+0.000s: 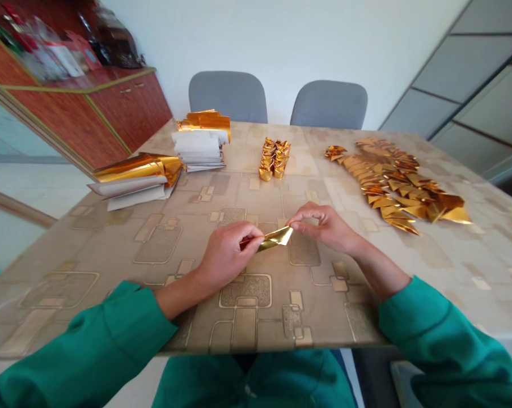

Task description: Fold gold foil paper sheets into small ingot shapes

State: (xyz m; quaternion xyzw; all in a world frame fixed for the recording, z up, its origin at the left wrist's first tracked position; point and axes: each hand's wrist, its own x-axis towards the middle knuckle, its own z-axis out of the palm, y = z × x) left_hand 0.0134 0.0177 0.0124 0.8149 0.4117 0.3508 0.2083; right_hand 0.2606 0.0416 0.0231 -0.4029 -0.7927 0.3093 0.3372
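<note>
A small folded piece of gold foil paper [276, 238] is held just above the patterned table [111, 249], near its front middle. My left hand [227, 254] pinches its left end, fingers closed. My right hand [324, 224] pinches its right end with thumb and forefinger. Both forearms wear green sleeves and rest over the table's front edge.
Two stacks of gold and white paper sheets [139, 177] [202, 141] lie at the back left. A small cluster of folded gold ingots [274, 157] stands at the back centre. Several folded gold triangles [398, 184] spread across the right. Two grey chairs [228, 95] stand behind the table, a wooden cabinet [89, 110] at left.
</note>
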